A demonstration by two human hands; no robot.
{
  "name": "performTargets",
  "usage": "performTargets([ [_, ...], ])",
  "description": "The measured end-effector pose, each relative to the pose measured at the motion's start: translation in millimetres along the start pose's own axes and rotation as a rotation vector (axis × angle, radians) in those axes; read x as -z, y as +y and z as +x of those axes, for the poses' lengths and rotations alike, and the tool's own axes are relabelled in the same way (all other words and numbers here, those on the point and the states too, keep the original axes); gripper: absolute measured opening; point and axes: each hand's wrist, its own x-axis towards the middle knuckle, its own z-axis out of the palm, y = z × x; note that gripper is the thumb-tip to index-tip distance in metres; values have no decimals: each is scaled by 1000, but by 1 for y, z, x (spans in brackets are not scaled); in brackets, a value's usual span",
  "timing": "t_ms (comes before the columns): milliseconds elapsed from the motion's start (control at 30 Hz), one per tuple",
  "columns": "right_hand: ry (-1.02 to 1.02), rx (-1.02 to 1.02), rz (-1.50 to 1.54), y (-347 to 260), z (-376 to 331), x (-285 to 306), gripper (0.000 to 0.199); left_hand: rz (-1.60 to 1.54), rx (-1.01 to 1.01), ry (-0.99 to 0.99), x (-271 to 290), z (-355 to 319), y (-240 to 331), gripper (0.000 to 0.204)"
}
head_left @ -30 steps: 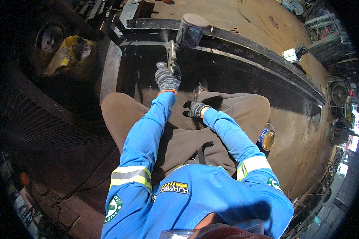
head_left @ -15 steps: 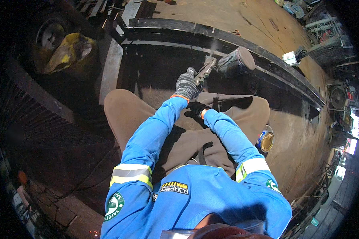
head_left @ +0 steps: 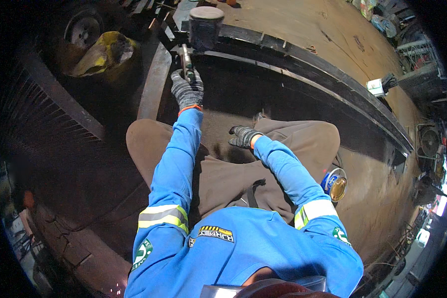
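Note:
My left hand (head_left: 187, 89), in a grey striped knit glove, is wrapped round the handle of a paint spray gun (head_left: 186, 58). A dark cup with a pale round lid (head_left: 205, 31) is joined to the gun. Gun and cup are over the left end of a long black steel beam (head_left: 303, 69). My right hand (head_left: 244, 137), gloved alike, hovers over my lap beside my right knee. It holds nothing, and its fingers are loosely bent and apart.
A blue can with a wire handle (head_left: 335, 185) stands by my right thigh. At the beam's far side sits a white container (head_left: 376, 87). On the left are a yellow bag (head_left: 104, 52), a wheel (head_left: 84, 31) and a grey steel bar (head_left: 154, 84).
My left hand has carried the spray gun leftward and farther away, from the beam's middle to its left end. My right hand has shifted slightly and shows more clearly.

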Motion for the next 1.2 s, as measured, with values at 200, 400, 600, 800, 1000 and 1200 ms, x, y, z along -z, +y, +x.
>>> performTargets([
  [200,-16,-6,-3,-2,1,1,62,499,13,-78,26,-6,60,33],
  [400,-83,-5,20,-17,5,4,63,65,219,-487,-9,-9,-6,20],
  [600,0,31,-17,3,7,-10,60,322,-132,-703,0,-75,83,30],
  [800,-1,-10,-16,8,11,-16,58,321,-173,-645,-5,-75,75,30],
  [1000,-86,-33,-3,-13,20,-7,61,397,121,-313,-2,-27,-5,27],
  [1200,-67,6,-5,-18,12,0,58,455,-2,-5,46,-3,44,28],
])
